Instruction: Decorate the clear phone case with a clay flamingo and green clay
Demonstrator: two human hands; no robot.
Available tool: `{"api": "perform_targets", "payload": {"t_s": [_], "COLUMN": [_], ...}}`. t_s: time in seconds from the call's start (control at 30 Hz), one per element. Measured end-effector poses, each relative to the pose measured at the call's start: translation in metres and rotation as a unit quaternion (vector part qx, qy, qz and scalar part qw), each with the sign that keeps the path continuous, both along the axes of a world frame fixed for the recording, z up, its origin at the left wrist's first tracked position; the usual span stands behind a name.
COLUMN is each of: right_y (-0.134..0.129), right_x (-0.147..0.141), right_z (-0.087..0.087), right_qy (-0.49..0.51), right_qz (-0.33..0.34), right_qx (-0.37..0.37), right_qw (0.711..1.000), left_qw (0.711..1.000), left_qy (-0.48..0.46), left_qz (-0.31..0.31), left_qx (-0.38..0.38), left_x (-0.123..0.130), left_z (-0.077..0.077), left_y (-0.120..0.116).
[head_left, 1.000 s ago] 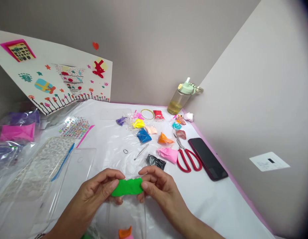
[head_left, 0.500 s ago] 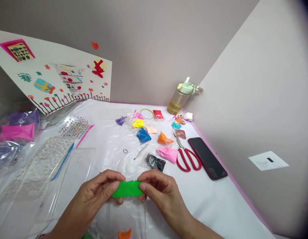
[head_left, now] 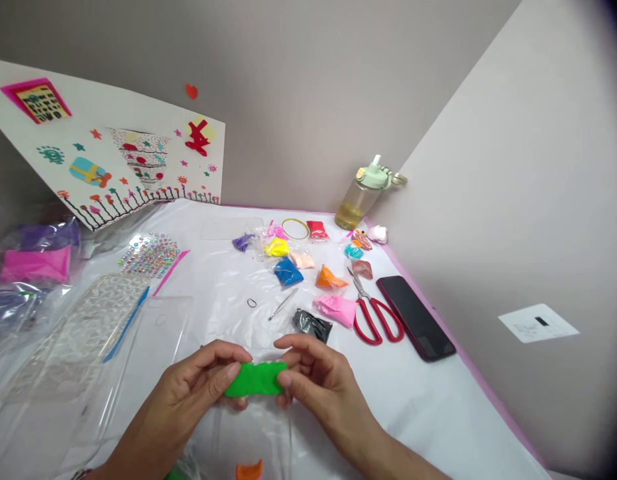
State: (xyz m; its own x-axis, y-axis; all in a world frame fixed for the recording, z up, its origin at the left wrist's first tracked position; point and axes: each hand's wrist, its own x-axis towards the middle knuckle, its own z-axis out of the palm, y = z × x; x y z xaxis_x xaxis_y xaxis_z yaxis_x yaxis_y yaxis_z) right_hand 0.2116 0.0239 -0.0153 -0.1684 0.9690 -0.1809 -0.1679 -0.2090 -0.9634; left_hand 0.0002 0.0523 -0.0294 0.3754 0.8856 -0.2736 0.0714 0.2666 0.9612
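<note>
A flattened strip of bright green modelling clay [head_left: 256, 379] is held up between my two hands, its top edge wavy. My left hand [head_left: 206, 377] pinches the left end, thumb in front and fingers behind. At the right end, the thumb of my right hand [head_left: 321, 380] presses the clay's face, with lower fingers behind it; the index finger is lifted off the top edge. Below the hands, a piece of orange clay [head_left: 249, 470] shows at the bottom edge of the view. Just beyond the right hand lies a packet of black clay [head_left: 312, 325].
Red-handled scissors [head_left: 373, 313] and a phone [head_left: 416, 319] lie to the right. Several clay packets, such as a blue one [head_left: 287, 273], are scattered ahead. A bottle [head_left: 359, 197] stands at the back. Clear phone cases [head_left: 156, 333] and a blue stick [head_left: 126, 325] lie left.
My right index finger has lifted from the clay's top edge, while the right thumb stays on the strip. My left hand keeps its pinch.
</note>
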Motion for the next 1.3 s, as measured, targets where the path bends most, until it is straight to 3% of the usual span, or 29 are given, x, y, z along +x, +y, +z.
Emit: {"api": "perform_targets", "payload": {"t_s": [0.23,0.43,0.73,1.3], "right_y": [-0.001,-0.003,-0.004,-0.002], "right_x": [-0.004,-0.008,0.001,-0.008], "right_z": [0.0,0.001,0.01,0.005], "right_qy": [0.025,-0.054,-0.053,0.029], "right_qz": [0.011,0.01,0.035,0.035], "right_qx": [-0.026,-0.028,-0.015,-0.065], "right_qw": [0.999,0.998,0.998,0.997], "left_qw": [1.0,0.998,0.994,0.993], "left_qy": [-0.015,-0.046,-0.091,-0.09], "left_qz": [0.017,-0.008,-0.012,-0.029], "left_qx": [0.003,-0.032,-0.055,-0.071], "left_x": [0.0,0.003,0.005,0.006], "left_z": [-0.006,-0.007,-0.006,-0.007], "left_y": [-0.003,-0.007,-0.007,-0.009]}}
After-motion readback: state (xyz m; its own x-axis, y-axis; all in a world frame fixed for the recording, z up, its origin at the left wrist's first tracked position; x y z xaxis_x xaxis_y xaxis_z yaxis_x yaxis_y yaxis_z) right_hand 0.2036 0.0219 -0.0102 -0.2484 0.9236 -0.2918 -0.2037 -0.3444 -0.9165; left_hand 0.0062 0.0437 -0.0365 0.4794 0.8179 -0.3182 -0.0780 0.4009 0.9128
